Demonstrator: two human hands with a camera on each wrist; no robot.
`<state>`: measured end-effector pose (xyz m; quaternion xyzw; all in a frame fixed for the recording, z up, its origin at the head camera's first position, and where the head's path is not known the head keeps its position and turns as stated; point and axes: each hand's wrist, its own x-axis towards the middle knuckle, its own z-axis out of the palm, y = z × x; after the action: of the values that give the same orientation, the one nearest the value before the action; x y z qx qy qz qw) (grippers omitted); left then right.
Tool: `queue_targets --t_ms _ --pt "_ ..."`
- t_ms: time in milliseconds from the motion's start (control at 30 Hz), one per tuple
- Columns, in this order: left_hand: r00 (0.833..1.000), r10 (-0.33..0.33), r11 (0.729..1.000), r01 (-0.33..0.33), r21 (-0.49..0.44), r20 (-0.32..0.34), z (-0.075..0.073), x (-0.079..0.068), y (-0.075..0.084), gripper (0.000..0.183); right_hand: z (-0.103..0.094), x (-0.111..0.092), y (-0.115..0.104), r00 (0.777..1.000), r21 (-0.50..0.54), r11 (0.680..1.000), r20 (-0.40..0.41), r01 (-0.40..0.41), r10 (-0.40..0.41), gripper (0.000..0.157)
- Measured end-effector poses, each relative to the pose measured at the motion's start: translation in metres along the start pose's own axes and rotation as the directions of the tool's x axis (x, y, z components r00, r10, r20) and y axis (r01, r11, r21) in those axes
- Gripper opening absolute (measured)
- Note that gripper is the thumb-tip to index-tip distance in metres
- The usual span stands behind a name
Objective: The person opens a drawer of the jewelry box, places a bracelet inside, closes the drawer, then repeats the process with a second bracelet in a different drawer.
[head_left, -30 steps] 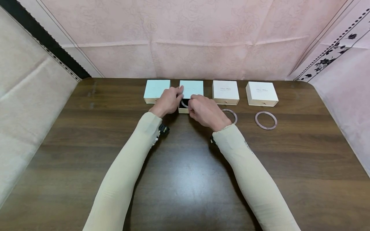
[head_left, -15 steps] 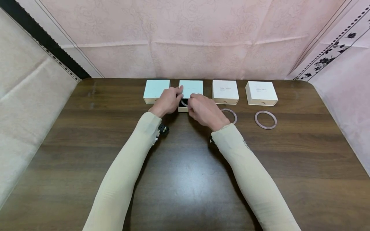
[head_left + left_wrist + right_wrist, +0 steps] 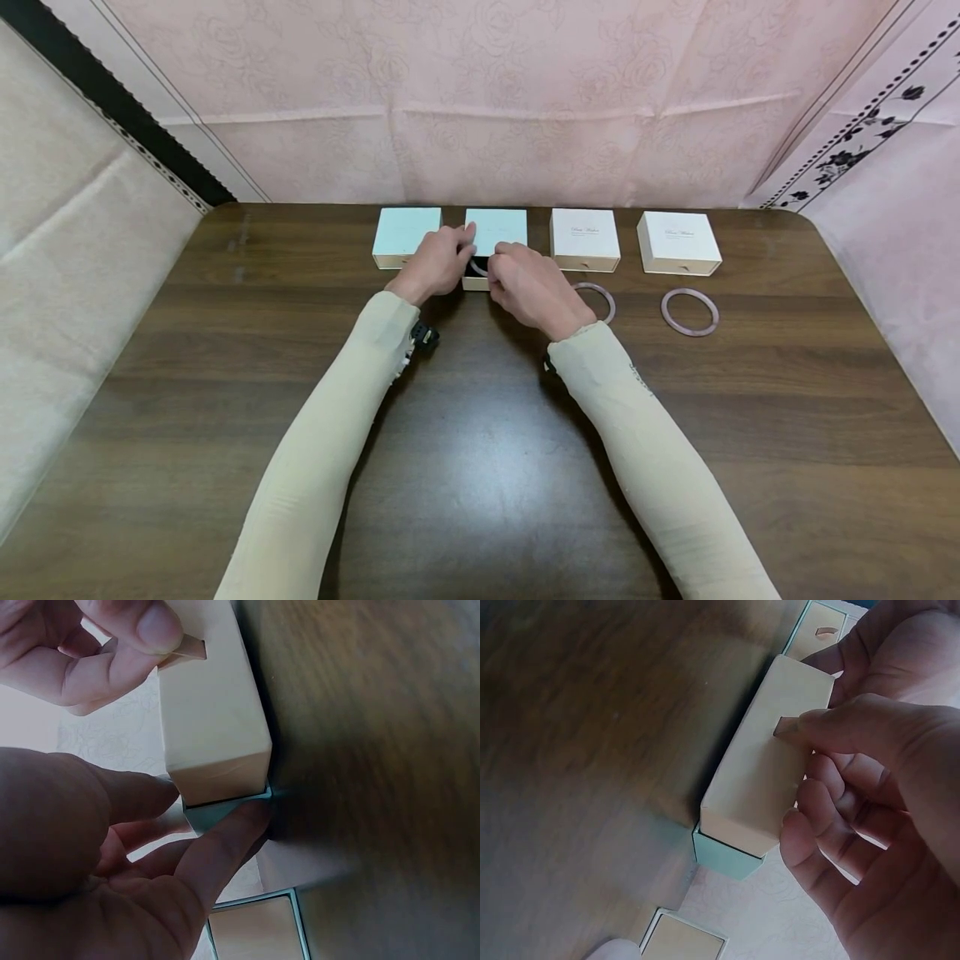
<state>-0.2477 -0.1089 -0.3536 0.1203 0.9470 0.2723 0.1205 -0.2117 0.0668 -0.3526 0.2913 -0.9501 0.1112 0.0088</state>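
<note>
A teal-topped jewelry box [image 3: 497,229] has its cream drawer [image 3: 754,769] pulled partway out toward me. Part of a pale bangle [image 3: 478,270] shows in the dark inside of that drawer. My left hand [image 3: 433,262] grips the teal sleeve at its left side, thumb and fingers on opposite faces in the left wrist view. With thumb and forefinger, my right hand [image 3: 536,287] pinches the small brown ribbon tab [image 3: 191,649] on the drawer front. The right hand hides the drawer's right part in the head view.
Left of the worked box stands another teal box [image 3: 407,229]; two white boxes [image 3: 585,233] stand to its right. On the brown table [image 3: 480,467], one lilac bangle [image 3: 612,304] lies partly behind my right hand, and a second bangle [image 3: 690,333] lies farther right.
The drawer has slid back slightly into its sleeve, my right hand moving a little with it. My left hand stays in place on the box.
</note>
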Motion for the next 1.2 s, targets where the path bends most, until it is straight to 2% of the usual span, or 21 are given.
queue_targets --t_ms 900,1200 --pt "1.000 0.000 1.000 0.000 0.018 -0.010 0.0006 0.0010 -0.0003 0.048 0.0032 -0.0001 0.0010 0.999 0.006 1.000 -0.042 -0.016 0.016 0.018" --pt "1.000 0.020 0.999 -0.019 0.031 -0.005 0.0006 0.0008 -0.0003 0.051 0.0037 0.0005 0.0013 0.998 0.006 1.000 -0.053 -0.017 0.017 0.018"
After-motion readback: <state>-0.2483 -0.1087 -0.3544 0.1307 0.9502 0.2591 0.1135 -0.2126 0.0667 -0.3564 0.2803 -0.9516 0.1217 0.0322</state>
